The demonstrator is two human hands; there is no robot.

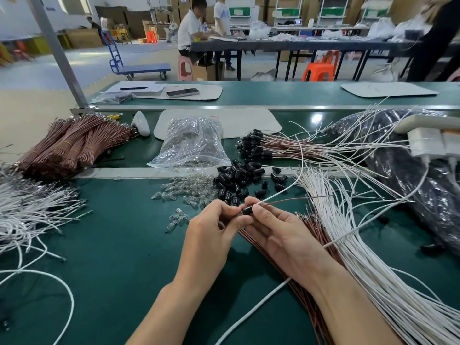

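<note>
Over the green table, my right hand (276, 235) pinches a small black lamp socket (248, 209) between thumb and fingers. A white wire (286, 189) and a brown wire (293, 200) run out of it to the right. My left hand (211, 232) meets the socket's left end with curled fingertips, pinching something small there that I cannot make out. Loose black sockets (239, 180) lie in a pile just beyond my hands, and small clear glass bulbs (186, 190) lie scattered to their left.
White wires (348, 232) and brown wires (316, 235) fan out right of my hands. Finished socket assemblies (254, 145), a clear bag of bulbs (191, 143) and bundled brown wires (74, 143) lie behind. More white wires (29, 210) lie left. People work at a far table.
</note>
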